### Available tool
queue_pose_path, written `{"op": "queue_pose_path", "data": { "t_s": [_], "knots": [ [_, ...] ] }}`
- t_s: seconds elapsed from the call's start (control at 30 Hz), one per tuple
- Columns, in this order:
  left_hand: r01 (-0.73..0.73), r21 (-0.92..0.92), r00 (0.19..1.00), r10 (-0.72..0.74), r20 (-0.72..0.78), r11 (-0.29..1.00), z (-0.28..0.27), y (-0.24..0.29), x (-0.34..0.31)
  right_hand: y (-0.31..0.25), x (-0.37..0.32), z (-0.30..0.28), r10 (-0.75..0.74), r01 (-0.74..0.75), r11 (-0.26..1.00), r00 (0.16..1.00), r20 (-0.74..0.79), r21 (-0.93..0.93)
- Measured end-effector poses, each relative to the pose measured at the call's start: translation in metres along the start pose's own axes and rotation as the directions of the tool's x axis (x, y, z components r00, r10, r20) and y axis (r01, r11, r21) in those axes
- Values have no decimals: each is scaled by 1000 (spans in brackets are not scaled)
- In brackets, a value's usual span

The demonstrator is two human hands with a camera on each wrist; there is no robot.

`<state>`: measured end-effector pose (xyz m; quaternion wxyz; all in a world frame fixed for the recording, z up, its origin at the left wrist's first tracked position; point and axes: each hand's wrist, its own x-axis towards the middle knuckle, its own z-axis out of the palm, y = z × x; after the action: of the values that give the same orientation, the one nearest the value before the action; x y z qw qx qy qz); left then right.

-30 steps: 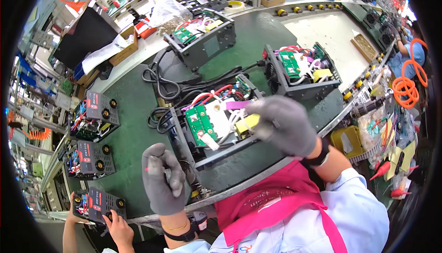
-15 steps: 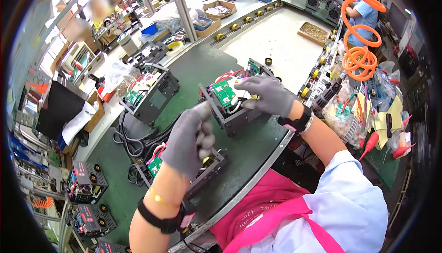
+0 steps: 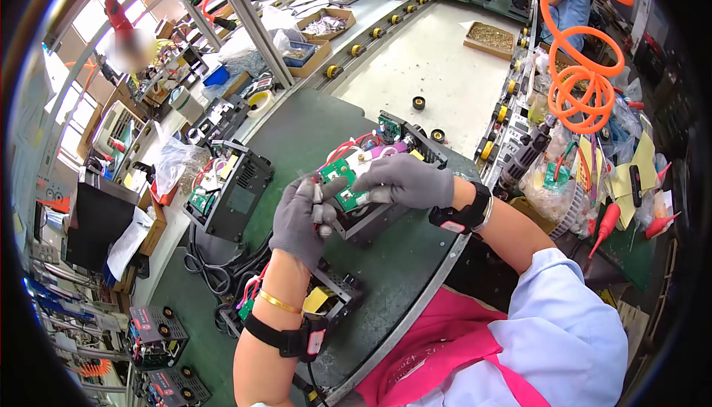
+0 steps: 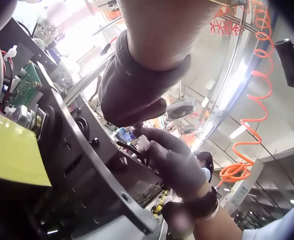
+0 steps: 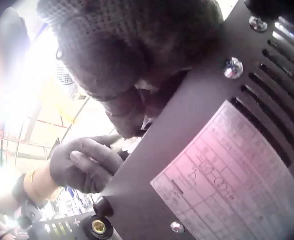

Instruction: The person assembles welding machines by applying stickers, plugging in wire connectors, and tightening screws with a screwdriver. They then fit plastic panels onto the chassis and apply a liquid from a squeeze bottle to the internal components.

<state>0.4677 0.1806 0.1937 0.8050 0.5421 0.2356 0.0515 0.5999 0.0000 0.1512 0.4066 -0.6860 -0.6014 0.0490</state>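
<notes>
My gloved left hand (image 3: 300, 218) is raised at the near left corner of an open black-cased electronic unit (image 3: 363, 227), its fingers curled. A pale bit shows between those fingers, but I cannot tell whether they hold it. From the right, my gloved right hand (image 3: 411, 182) reaches over the unit, pinching a small white connector (image 4: 143, 143) at its fingertips. The two hands' fingertips are close together beside the green circuit board (image 3: 337, 168). In the right wrist view, the unit's side panel (image 5: 152, 150) carries a printed label (image 5: 222, 175) and partly hides the fingers.
Another open unit (image 3: 236, 198) stands behind to the left; one more (image 3: 337, 296) lies partly under my left forearm. Black cables (image 3: 211, 266) coil on the green bench. Finished-looking units (image 3: 157, 336) line the left edge. An orange coiled hose (image 3: 582, 99) hangs right, above cluttered tools and bags.
My view and both hands have shifted from the nearer unit to the one farther right. The left hand has come across to meet the right hand beside the green board.
</notes>
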Motion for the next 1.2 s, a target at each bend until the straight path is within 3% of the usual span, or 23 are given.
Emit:
{"op": "queue_pose_path", "data": {
  "t_s": [0.13,0.23,0.37,0.43,0.5,0.57,0.77,1.07,1.2],
  "knots": [
    [-6,-75,1000,7,12,997,-6,-3,6,-8,2,-3,35,-11,990,985,167,-142],
    [6,-157,1000,-1,31,988,-8,-3,7,2,1,2,-63,70,992,996,64,-105],
    [-13,-242,1000,20,24,970,-9,-10,8,-6,1,-3,118,-122,989,992,51,78],
    [-55,-107,998,57,12,993,-16,-22,11,-20,2,-9,259,-274,951,959,111,146],
    [-39,-98,999,39,4,994,-12,-20,10,-20,-1,-2,255,-247,951,967,-21,184],
    [36,-214,999,-37,-1,976,-7,-14,3,-21,-2,6,267,-235,946,956,-123,224],
    [-56,-224,994,76,82,973,-10,-23,1,-14,0,22,261,-210,959,918,-300,190],
    [-230,-20,960,230,159,973,-11,-29,3,-19,1,18,323,-273,938,912,-252,216],
    [-339,222,938,310,156,914,-7,-25,-1,-16,0,17,295,-234,943,918,-264,239]
  ]
}}
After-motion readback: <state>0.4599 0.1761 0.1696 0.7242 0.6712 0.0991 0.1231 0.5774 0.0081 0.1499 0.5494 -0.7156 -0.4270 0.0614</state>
